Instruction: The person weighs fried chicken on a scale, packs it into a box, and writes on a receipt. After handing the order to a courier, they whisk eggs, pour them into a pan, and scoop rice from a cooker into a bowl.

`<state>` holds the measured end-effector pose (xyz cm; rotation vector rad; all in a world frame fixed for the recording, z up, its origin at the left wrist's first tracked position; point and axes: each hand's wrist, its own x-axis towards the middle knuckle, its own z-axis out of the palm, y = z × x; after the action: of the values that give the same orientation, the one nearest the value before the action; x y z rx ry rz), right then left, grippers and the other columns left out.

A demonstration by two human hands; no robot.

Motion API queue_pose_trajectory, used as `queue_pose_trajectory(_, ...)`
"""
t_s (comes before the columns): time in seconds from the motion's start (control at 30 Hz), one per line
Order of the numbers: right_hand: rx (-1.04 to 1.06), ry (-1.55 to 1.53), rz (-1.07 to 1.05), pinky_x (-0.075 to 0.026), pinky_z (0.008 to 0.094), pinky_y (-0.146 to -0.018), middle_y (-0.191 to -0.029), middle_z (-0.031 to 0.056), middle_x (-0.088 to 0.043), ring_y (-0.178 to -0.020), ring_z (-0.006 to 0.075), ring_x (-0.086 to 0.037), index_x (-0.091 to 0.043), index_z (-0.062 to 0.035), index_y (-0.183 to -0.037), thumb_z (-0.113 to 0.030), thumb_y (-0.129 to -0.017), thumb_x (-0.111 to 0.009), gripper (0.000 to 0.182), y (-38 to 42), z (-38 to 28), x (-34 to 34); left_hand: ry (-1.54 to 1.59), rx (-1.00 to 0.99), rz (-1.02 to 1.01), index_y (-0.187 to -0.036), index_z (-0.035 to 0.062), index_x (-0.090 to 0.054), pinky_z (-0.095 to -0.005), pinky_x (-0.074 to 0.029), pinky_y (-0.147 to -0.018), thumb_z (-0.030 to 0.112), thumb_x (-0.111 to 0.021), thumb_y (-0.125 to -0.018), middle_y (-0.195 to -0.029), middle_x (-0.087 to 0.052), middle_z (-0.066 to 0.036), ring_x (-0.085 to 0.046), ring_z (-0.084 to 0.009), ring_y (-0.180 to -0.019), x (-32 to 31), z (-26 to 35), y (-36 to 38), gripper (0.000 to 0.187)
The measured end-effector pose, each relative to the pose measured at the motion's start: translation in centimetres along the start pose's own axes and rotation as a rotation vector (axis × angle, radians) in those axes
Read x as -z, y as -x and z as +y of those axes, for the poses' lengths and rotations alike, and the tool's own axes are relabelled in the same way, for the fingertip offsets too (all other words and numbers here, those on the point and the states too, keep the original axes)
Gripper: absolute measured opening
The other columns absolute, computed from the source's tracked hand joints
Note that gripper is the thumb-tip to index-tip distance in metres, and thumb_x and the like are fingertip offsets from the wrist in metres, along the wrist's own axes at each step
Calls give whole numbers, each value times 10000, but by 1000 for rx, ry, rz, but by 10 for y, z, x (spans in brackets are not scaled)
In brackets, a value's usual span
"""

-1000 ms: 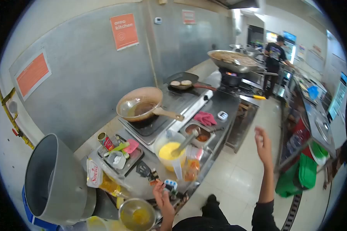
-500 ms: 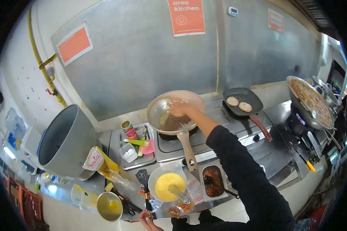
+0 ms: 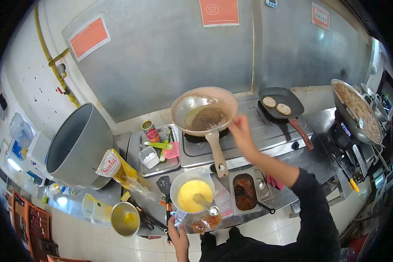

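My left hand is at the front counter edge, its fingers closed at the handle of a clear plastic jug. Yellow beaten egg fills much of the jug, and a whisk leans in it. Beside that hand lies a black slotted turner. My right hand, smeared by motion, hovers by the right rim of a beige-handled frying pan; whether its fingers are apart I cannot make out. Oil and a reflection show in the pan bottom.
Right of the pan, a dark skillet holds two round patties. A large wok of brown food stands far right. Left are a tray with a red can, an oil pouch, a big pot and a steel pot. A sauce container sits in front.
My right hand has swung from above the pan to beyond its right rim. My left hand has come up from the lower edge to the jug's handle. The view has shifted slightly.
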<state>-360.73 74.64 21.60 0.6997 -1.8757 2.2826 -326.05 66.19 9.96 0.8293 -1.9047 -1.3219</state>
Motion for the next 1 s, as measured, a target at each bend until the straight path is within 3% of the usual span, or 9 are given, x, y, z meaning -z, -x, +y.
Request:
queue_pose_trajectory(0.07, -482, 130, 11, -412, 278, -755, -808, 43, -551, -862, 167, -523, -496, -51, -931, -236, -826, -532, 216, 42, 2, 12, -46, -50, -48, -1012, -37, -471, -335, -390, -816, 94, -545, -774, -915, -552, -163, -531, -253, -883, 0, -6, -10, 282)
queue_pose_trajectory(0.1, -483, 135, 27, -412, 278, -755, -808, 43, -551, -862, 167, -523, -496, -51, -931, -236, -826, -532, 216, 44, 3, 9, -43, -51, -64, -1012, -37, -471, -335, -390, -816, 94, -545, -774, -915, -552, -163, -531, -253, -883, 0, -5, -14, 282)
queue_pose_trajectory(0.17, -999, -303, -315, -434, 246, -663, -708, 33, -475, -719, 175, -512, -446, -32, -961, -245, -849, -501, 247, 43, 13, -4, 47, -31, -163, -943, -31, -485, -326, -415, -730, 106, -569, -770, -824, -564, -142, -544, -237, -782, 0, -3, -23, 236)
queue_pose_trajectory(0.3, -1006, -533, -310, -431, 229, -540, -664, 25, -426, -565, 140, -455, -412, -3, -946, -240, -868, -462, 255, 24, 38, -29, 91, -68, -334, -803, -13, -516, -295, -405, -598, 116, -644, -727, -687, -552, -82, -500, -138, -642, 6, -38, -45, 198)
queue_pose_trajectory(0.37, -1211, -788, -302, -401, 222, -431, -645, 31, -418, -472, 99, -400, -405, 8, -890, -191, -875, -442, 203, 9, 40, -31, 213, 29, -447, -890, -6, -576, -253, -417, -622, 101, -652, -721, -718, -578, -32, -511, -94, -668, 5, -45, -51, 214)
queue_pose_trajectory(0.7, -1203, -902, -224, -385, 125, -360, -562, -51, -417, -407, 6, -406, -393, -4, -821, -117, -895, -459, 150, -49, -32, -36, 368, -13, -408, -883, -17, -599, -239, -425, -600, 91, -650, -731, -718, -601, -27, -521, -78, -636, -4, -36, -49, 194)
queue_pose_trajectory(0.83, -1142, -996, -354, -375, 114, -355, -555, -65, -413, -396, -6, -400, -406, -43, -762, -116, -888, -473, 161, -40, 0, -14, 293, -96, -367, -890, -35, -592, -261, -435, -613, 104, -656, -715, -718, -605, -52, -529, -98, -649, -5, -47, -48, 232)
queue_pose_trajectory(0.93, -1105, -875, -376, -338, 122, -353, -557, -76, -402, -402, -19, -368, -415, -85, -731, -121, -873, -506, 172, -19, 17, -3, 283, -86, -363, -899, -35, -576, -268, -423, -629, 126, -650, -713, -733, -584, -44, -512, -104, -665, -3, -42, -47, 257)
queue_pose_trajectory(1.0, -863, -591, -430, -296, 147, -370, -553, -79, -378, -409, -8, -335, -416, -102, -745, -121, -857, -530, 161, -5, 19, 1, 255, -80, -306, -888, -33, -562, -282, -412, -643, 165, -640, -718, -746, -567, -38, -496, -115, -675, -6, -54, -48, 273)
